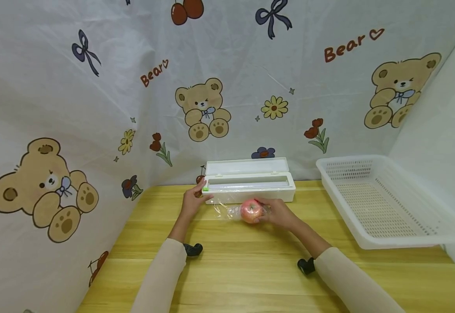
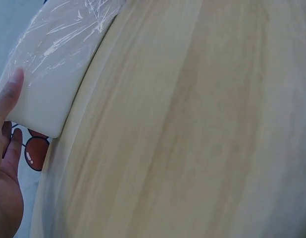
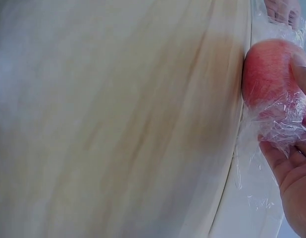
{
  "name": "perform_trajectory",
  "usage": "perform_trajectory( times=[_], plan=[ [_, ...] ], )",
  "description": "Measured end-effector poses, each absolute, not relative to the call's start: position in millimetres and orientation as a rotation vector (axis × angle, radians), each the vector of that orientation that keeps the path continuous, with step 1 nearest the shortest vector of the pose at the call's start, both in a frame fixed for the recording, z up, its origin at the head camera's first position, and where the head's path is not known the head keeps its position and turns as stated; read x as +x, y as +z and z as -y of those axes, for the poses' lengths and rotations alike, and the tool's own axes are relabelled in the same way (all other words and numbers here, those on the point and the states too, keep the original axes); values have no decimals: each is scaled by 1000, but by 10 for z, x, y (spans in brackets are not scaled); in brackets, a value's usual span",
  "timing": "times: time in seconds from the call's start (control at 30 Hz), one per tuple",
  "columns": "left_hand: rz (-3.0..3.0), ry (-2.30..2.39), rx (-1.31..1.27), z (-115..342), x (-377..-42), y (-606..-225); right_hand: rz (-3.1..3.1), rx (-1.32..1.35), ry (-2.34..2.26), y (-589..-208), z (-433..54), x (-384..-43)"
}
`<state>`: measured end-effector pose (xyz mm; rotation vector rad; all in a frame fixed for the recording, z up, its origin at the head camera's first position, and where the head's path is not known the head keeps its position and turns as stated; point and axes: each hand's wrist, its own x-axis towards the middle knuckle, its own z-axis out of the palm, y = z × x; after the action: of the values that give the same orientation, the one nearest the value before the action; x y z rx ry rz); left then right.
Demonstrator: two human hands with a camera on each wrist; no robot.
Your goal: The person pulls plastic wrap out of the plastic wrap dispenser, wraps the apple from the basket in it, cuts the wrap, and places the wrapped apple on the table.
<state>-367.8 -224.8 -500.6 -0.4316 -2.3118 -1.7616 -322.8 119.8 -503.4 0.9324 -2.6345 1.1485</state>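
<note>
A white cling film dispenser box (image 1: 270, 197) stands at the back of the table, its lid (image 1: 247, 166) raised, with a pale roll (image 1: 258, 185) inside. My left hand (image 1: 193, 201) grips the left end of the box, the thumb (image 2: 10, 91) on its front face. In front of the box my right hand (image 1: 280, 214) holds a red apple (image 1: 249, 211), its thumb on the fruit and its fingers against bunched film in the right wrist view. Clear cling film (image 1: 222, 210) covers part of the apple (image 3: 269, 72) and stretches left along the box front.
A white plastic basket (image 1: 362, 237) with a perforated bottom stands on the right of the wooden table (image 1: 247, 269). A cloth printed with bears (image 1: 235, 56) hangs behind and along the left. Black wrist devices (image 1: 194, 250) sit by both cuffs.
</note>
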Motion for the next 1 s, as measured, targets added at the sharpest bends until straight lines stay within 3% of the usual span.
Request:
perform_trajectory(
  times=[0.47, 0.77, 1.0],
  plan=[
    [2272, -1769, -384, 2327, -3921, -5364, 2512, 812, 1076, -4844, -1095, -3193],
    [2260, -1749, -439, 2340, -3948, -5343, 2441, 817, 1102, -4388, -704, -3179],
    [2241, -1826, -444, 2354, -3940, -5361, 2509, 877, 1165, -4260, -333, -3272]
  ],
)
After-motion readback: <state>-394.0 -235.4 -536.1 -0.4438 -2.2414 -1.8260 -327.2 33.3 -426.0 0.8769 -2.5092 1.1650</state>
